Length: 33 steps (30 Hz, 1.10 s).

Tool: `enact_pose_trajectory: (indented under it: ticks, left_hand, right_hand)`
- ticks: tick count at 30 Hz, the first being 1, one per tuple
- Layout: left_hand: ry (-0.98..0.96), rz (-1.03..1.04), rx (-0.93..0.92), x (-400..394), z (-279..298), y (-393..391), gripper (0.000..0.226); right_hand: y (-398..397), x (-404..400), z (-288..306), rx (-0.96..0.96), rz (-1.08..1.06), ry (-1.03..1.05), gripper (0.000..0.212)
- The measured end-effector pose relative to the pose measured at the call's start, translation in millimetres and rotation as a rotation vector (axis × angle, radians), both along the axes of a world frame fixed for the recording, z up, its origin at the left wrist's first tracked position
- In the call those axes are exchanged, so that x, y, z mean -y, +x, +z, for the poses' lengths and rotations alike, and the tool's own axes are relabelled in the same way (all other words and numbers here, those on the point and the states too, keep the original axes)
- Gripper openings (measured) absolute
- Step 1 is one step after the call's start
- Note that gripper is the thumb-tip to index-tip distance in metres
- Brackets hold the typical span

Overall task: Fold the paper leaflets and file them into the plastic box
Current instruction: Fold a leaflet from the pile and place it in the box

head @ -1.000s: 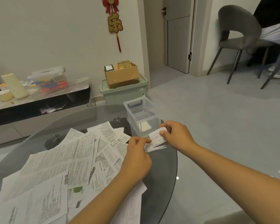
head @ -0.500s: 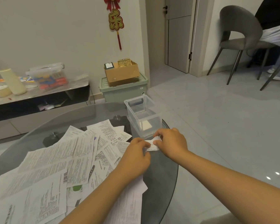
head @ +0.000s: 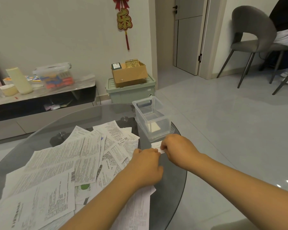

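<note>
We note both hands low on the glass table (head: 176, 166), near-right of the clear plastic box (head: 152, 120): right hand (head: 178, 149) pinches a small folded leaflet (head: 156, 145), white w/ faint print, lying flat; left hand (head: 147, 166) has fingers curled at its near edge, grip hidden. Unfolded leaflets (head: 65, 163) lie heaped left; one folded slip (head: 154, 127) sits inside the box.

Two hands (head: 146, 166), one plastic box (head: 152, 118), many leaflets (head: 60, 163)
</note>
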<state>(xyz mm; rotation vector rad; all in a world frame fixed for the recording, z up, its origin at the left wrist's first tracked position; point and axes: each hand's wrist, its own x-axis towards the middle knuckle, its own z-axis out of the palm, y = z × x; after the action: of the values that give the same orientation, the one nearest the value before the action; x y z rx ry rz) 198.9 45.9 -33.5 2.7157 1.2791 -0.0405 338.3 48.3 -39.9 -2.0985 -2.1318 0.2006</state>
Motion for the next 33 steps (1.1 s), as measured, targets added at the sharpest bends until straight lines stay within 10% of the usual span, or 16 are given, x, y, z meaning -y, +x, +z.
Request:
enact_pose_trajectory:
  ticks: [13, 33]
  left_hand:
    - [-0.236, 0.241, 0.570, 14, 30, -38, 0.029]
    - [-0.103, 0.479, -0.033, 12, 11, -145, 0.058]
  right_hand:
    - [-19, 12, 33, -0.178, 0.015, 0.088, 0.038]
    - [-111, -4, 34, -0.164, 0.278, 0.037, 0.029]
